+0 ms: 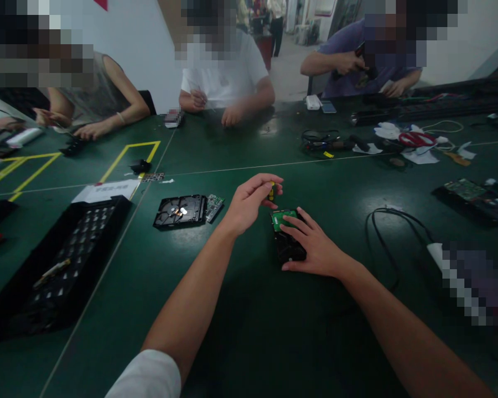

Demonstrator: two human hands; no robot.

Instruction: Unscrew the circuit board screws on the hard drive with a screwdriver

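A hard drive [289, 243] with a green circuit board lies on the green table in front of me. Across it rests my right hand [317, 246], fingers over the board and thumb at the near edge, steadying it. Just above the drive's far left corner, my left hand [251, 202] is closed around a small yellow-and-black tool handle [271, 192]; its tip is hidden. To the left lies another hard drive [178, 211] with small metal bits on top, and a loose circuit board [214, 208] beside it.
A black tray [108, 232] stands at left, with a paper label [108, 190] behind it. On the right are a black cable [375, 232], another circuit-board device [473, 202] and scattered gloves [388, 131]. Several people work across the table.
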